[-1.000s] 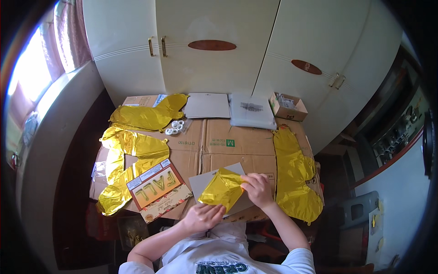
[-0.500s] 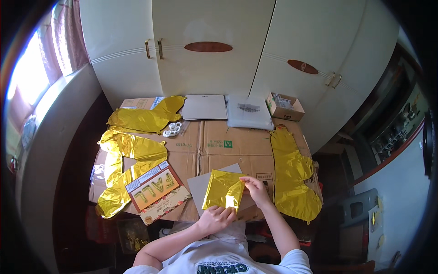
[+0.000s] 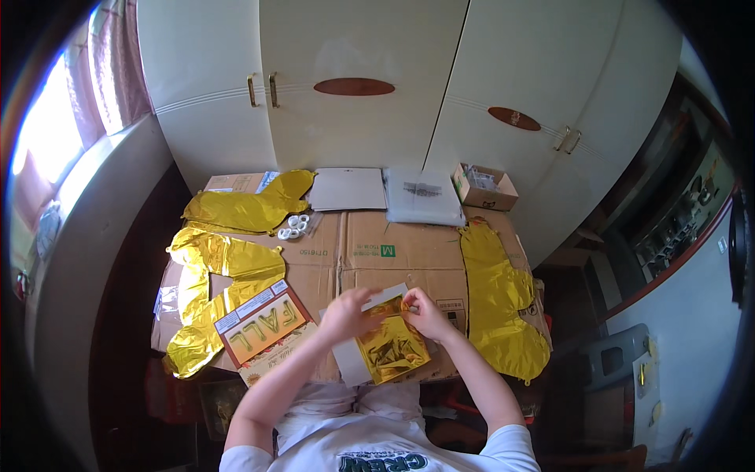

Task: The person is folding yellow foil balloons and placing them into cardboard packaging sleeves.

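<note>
A folded gold foil balloon [image 3: 395,352] lies on a grey card [image 3: 351,364] at the table's near edge, its surface creased and shiny. With fingertips pinched together, my right hand [image 3: 427,316] grips the foil's far edge. My left hand [image 3: 346,312] hovers over the card's left side, its fingers stretched toward the foil's upper corner and apart from each other. To the left, a printed card [image 3: 265,330] with gold letter pictures lies partly over a flat gold foil balloon [image 3: 187,291].
More flat gold balloons lie at the right [image 3: 503,303] and the far left [image 3: 236,211]. White tape rolls [image 3: 293,227] sit near a stack of grey cards [image 3: 348,189]. Clear plastic bags [image 3: 425,197] and a small open box [image 3: 485,187] line the back of the cardboard-covered table [image 3: 314,271].
My left hand has left the foil's near edge and moved up to its far left corner. The right hand stays at the far edge. The foil now looks more crumpled and sits lower.
</note>
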`<state>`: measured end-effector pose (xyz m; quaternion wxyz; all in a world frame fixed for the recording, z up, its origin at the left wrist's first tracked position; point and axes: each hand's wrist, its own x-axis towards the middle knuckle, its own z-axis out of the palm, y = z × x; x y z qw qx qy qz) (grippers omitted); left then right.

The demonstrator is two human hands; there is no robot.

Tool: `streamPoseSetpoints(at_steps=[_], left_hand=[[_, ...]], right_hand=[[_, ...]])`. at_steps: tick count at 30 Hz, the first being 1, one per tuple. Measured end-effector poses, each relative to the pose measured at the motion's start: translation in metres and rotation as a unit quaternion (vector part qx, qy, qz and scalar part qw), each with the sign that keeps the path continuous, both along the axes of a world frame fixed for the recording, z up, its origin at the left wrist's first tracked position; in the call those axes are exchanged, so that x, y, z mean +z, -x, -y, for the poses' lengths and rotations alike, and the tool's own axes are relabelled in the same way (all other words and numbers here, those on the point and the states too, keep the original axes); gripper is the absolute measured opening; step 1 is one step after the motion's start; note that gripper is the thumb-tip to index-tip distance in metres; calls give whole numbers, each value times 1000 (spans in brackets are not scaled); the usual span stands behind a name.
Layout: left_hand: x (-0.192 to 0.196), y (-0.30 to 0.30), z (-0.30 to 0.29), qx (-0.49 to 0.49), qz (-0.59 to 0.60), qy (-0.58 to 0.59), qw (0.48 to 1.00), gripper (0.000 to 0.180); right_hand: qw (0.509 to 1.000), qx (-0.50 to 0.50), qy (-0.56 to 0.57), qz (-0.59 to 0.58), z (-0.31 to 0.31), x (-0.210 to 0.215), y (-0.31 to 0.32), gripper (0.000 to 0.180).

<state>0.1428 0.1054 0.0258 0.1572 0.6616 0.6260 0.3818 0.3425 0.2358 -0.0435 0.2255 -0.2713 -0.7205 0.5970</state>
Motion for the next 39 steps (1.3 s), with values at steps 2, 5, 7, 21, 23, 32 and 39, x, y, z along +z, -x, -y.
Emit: streamPoseSetpoints(at_steps=[2, 5, 7, 21, 23, 32, 39], left_hand=[[-19, 27, -23, -38, 98, 39, 994, 41], [-11, 34, -29, -174, 306, 167, 921, 37], [-13, 39, -34, -177, 246, 234, 924, 33], [-25, 38, 3, 37, 321, 258, 910, 20], [-27, 35, 13, 69, 324, 234, 914, 21], [-67, 13, 45, 162, 342, 181, 908, 49], [-41, -8, 52, 206, 174, 168, 948, 85]], right_hand=[[997, 54, 41, 21, -3, 16, 9, 25], [991, 123, 10, 50, -3, 40, 21, 24], [986, 153, 14, 58, -7, 46, 28, 25], [963, 198, 14, 184, -29, 55, 24, 34], [953, 225, -2, 201, -39, 48, 11, 30], [967, 139, 109, 184, -36, 45, 9, 27], [985, 2, -12, 173, -30, 14, 11, 33]])
